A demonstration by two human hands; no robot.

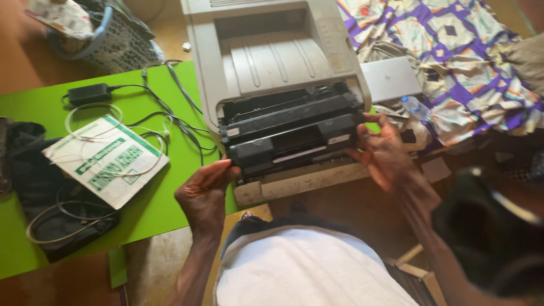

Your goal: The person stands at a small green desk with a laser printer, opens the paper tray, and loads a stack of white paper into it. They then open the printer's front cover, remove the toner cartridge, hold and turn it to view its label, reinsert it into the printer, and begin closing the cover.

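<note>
A beige laser printer (272, 51) stands on the green table (153, 204) with its front door (294, 184) folded down. A black toner cartridge (292, 133) sits halfway in the open front. My left hand (205, 192) grips the cartridge's left end, thumb on top. At the cartridge's right end is my right hand (382, 150), fingers curled around the corner. Both hands are at the printer's mouth, just above the lowered door.
A black power adapter (89, 93) with tangled cables lies left of the printer. A white and green booklet (107, 158) rests on a dark bag (51, 221). A basket (113, 39) stands behind. A grey laptop (391, 76) and water bottle (416, 107) lie on a patterned cloth (453, 56) at right.
</note>
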